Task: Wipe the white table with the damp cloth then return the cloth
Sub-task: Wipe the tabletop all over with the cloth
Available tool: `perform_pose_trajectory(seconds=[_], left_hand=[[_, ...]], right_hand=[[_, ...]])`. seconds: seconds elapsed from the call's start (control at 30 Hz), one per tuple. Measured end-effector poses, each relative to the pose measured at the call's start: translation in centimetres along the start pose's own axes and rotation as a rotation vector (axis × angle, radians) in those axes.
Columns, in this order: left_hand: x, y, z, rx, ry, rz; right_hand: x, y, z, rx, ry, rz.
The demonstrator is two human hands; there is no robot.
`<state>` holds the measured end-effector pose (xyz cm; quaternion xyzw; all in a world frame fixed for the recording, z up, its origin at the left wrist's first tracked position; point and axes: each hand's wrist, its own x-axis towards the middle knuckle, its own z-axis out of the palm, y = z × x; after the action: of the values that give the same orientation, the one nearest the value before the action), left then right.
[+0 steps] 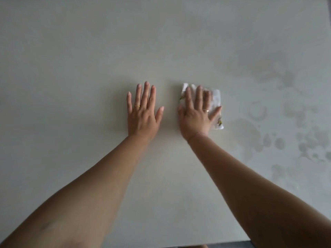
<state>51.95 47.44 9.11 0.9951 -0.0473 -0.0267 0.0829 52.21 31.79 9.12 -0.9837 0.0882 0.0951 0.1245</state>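
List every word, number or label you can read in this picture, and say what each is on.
None can be read.
The cloth under the right hand shows only small yellow and green printed marks, too blurred to tell as letters.
The table and the left hand show no writing.

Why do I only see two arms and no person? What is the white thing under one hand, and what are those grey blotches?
The camera sits on the person's head and looks down, so you see what they see: just their own two arms reaching forward. There is only this one picture. The big pale surface is a white table. The left hand lies flat on the bare table with straight fingers, holding nothing. The right hand presses flat on a small folded white cloth with a little yellow pattern. The hand pushes down on it and does not grip it. The grey blotches on the right side look like wet marks, probably left by the damp cloth.
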Motion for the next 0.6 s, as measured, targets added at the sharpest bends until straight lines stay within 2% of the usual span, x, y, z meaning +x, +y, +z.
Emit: perform_pose_trajectory(seconds=[0.1,0.17,0.2,0.3,0.33,0.37,0.4,0.5,0.57,0.6], left_hand=[[0.4,-0.2,0.9,0.006,-0.028,-0.022],[0.3,-0.2,1.2,0.01,-0.013,-0.024],[0.3,-0.3,1.3,0.009,-0.014,-0.026],[0.5,-0.4,1.5,0.008,-0.005,-0.024],[0.5,-0.4,1.5,0.013,-0.007,-0.021],[0.5,-0.4,1.5,0.023,-0.012,-0.022],[0.4,-0.3,1.5,0.032,-0.017,-0.03],[0.5,-0.2,1.3,0.035,-0.022,-0.046],[0.4,-0.4,1.5,0.028,-0.01,-0.017],[0.4,-0.5,1.5,0.025,-0.006,-0.008]], right_hand=[[-1.8,-1.2,0.7,-0.081,-0.059,-0.365],[0.3,0.6,0.0,-0.174,-0.052,-0.492],[2.0,1.5,-0.4,-0.188,-0.033,-0.461],[5.7,1.6,-0.9,-0.042,-0.001,-0.087],[5.7,0.3,-0.7,-0.007,0.01,-0.014],[5.1,-1.2,-0.4,-0.005,0.006,-0.028],[4.2,-2.6,0.0,-0.022,-0.015,-0.129],[3.3,-2.9,0.1,-0.142,-0.103,-0.54],[6.2,-0.8,-0.9,-0.19,-0.068,-0.571],[7.9,0.2,-1.2,-0.179,-0.033,-0.479]])
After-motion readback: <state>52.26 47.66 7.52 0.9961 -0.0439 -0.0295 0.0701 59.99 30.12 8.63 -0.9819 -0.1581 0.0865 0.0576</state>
